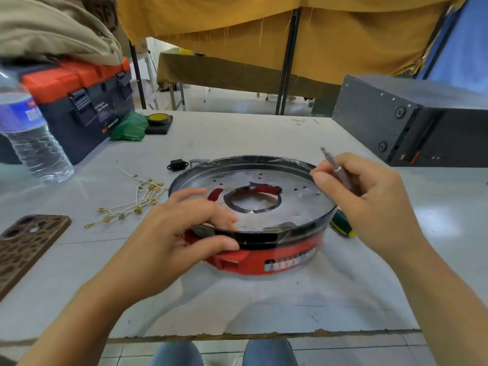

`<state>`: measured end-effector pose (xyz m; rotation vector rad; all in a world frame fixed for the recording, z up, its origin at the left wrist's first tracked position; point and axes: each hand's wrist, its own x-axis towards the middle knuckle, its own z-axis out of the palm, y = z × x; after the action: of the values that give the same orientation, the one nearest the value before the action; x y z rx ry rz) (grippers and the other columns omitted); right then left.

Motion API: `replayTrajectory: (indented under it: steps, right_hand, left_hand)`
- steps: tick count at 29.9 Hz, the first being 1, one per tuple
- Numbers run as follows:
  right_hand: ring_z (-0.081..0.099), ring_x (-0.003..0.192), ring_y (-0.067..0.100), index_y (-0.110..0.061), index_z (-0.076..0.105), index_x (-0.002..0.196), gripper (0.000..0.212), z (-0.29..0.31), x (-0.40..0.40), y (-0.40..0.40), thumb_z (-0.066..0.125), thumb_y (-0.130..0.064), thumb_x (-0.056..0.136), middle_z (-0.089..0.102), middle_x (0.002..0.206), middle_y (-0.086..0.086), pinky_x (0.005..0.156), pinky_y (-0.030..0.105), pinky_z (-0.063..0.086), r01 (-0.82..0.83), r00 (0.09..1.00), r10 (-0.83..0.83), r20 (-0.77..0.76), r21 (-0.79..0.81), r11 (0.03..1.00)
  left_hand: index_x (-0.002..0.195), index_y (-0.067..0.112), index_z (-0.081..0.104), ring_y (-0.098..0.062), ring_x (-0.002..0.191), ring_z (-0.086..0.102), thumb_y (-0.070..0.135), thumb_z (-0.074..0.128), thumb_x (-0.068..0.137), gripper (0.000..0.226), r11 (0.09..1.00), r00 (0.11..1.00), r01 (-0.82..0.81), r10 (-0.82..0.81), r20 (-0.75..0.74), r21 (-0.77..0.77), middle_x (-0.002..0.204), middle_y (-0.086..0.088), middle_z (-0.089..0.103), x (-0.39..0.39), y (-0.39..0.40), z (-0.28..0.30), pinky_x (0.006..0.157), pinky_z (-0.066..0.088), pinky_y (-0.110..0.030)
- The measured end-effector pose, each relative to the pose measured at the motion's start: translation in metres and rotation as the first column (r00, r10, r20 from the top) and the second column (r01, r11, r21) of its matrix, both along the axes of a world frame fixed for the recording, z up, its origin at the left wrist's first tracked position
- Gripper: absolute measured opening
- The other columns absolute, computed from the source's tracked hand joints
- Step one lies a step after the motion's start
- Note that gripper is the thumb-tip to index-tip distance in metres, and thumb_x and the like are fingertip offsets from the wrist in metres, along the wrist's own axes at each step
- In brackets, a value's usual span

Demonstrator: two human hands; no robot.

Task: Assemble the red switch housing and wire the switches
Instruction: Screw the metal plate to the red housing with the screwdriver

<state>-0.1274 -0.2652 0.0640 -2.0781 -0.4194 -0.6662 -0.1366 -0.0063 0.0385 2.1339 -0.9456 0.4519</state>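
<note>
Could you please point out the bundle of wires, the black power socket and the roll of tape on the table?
bundle of wires (137, 200), head view, on the cream leads with brass terminals.
black power socket (177, 165), head view, on its front face.
roll of tape (157, 118), head view, on its yellow top.

On the dark front of the toolbox (87, 114), small white lettering, only the words "WIND BOX" legible. Blue label of the water bottle (23, 120): large white letters, blurred, unreadable. Striped sticker on the red switch housing (264, 257): smeared, illegible.
</note>
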Motion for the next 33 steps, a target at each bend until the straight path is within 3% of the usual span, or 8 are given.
replayTrajectory:
  steps: [4,9,15,18,22,26,30,33]
  right_hand:
    - [0.041,0.057,0.011,-0.027,0.064,0.087,0.012,0.008,0.001,0.003,0.058,-0.018,0.092,0.054,0.063,-0.005,0.051,0.017,0.035,0.045,0.99,-0.071,0.121,0.201,0.978]
    - [0.053,0.061,0.001,-0.03,0.064,0.093,0.011,0.009,0.006,0.011,0.054,-0.033,0.088,0.057,0.064,-0.02,0.054,0.008,0.039,0.011,0.996,-0.039,0.085,0.309,0.951]
    - [0.055,0.069,-0.004,-0.033,0.066,0.097,0.019,-0.001,0.022,0.005,0.063,-0.04,0.08,0.064,0.083,-0.022,0.063,0.016,0.045,0.098,0.995,-0.09,-0.037,0.387,0.917]
    - [0.055,0.072,0.0,-0.032,0.066,0.103,0.022,-0.01,0.033,0.002,0.069,-0.036,0.081,0.065,0.1,-0.015,0.065,0.021,0.045,0.17,0.982,-0.126,-0.142,0.358,0.918]
    - [0.057,0.072,0.009,-0.026,0.067,0.093,0.019,-0.02,0.039,0.003,0.074,-0.033,0.078,0.068,0.093,-0.005,0.055,0.013,0.049,0.194,0.968,-0.115,-0.221,0.383,0.903]
    - [0.06,0.077,0.011,-0.026,0.07,0.08,0.012,-0.03,0.04,0.006,0.075,-0.037,0.076,0.07,0.082,-0.007,0.072,0.028,0.047,0.182,0.953,-0.052,-0.298,0.427,0.886]
    - [0.061,0.075,0.018,-0.019,0.068,0.08,0.007,-0.039,0.045,0.013,0.071,-0.014,0.078,0.07,0.08,0.0,0.071,0.034,0.047,0.192,0.923,-0.037,-0.382,0.375,0.907]
    - [0.059,0.069,0.021,-0.017,0.068,0.076,0.018,-0.038,0.051,0.014,0.062,0.0,0.075,0.069,0.075,0.005,0.068,0.037,0.049,0.235,0.91,-0.101,-0.401,0.302,0.924]
  left_hand:
    - [0.085,0.038,0.061,0.001,0.074,0.059,0.048,0.059,0.078,0.013,0.966,0.989,-0.146,0.148,-0.011,-0.215,0.084,0.019,0.065,0.01,0.001,0.016,0.064,0.044,-0.011]
    - [0.073,0.034,0.058,0.001,0.049,0.05,0.035,0.061,0.082,0.01,0.798,0.974,-0.224,0.163,-0.158,-0.559,0.059,0.013,0.06,0.028,0.006,0.04,0.044,0.041,-0.015]
    - [0.076,0.016,0.061,-0.005,0.045,0.052,0.033,0.052,0.095,0.027,0.599,0.893,-0.39,0.061,-0.446,-0.699,0.054,0.008,0.061,0.04,0.015,0.051,0.045,0.045,-0.017]
    - [0.086,0.013,0.072,-0.016,0.067,0.061,0.039,0.055,0.092,0.032,0.505,0.79,-0.472,-0.123,-0.601,-0.723,0.078,-0.002,0.069,0.043,0.019,0.048,0.066,0.053,-0.031]
    - [0.111,0.01,0.068,-0.02,0.105,0.064,0.032,0.047,0.097,0.034,0.416,0.661,-0.521,-0.356,-0.66,-0.746,0.114,-0.009,0.069,0.042,0.023,0.03,0.089,0.053,-0.041]
    - [0.087,0.009,0.076,-0.013,0.077,0.07,0.026,0.043,0.099,0.039,0.244,0.584,-0.588,-0.53,-0.614,-0.771,0.086,-0.005,0.074,0.034,0.018,0.009,0.058,0.06,-0.029]
    - [0.08,0.008,0.077,-0.012,0.075,0.072,0.018,0.038,0.099,0.045,0.272,0.582,-0.527,-0.575,-0.576,-0.805,0.083,-0.004,0.075,0.026,0.013,-0.011,0.061,0.059,-0.027]
    - [0.08,0.005,0.07,-0.016,0.06,0.068,0.015,0.051,0.082,0.021,0.324,0.555,-0.549,-0.548,-0.625,-0.771,0.075,-0.007,0.069,0.023,0.025,-0.017,0.055,0.057,-0.025]
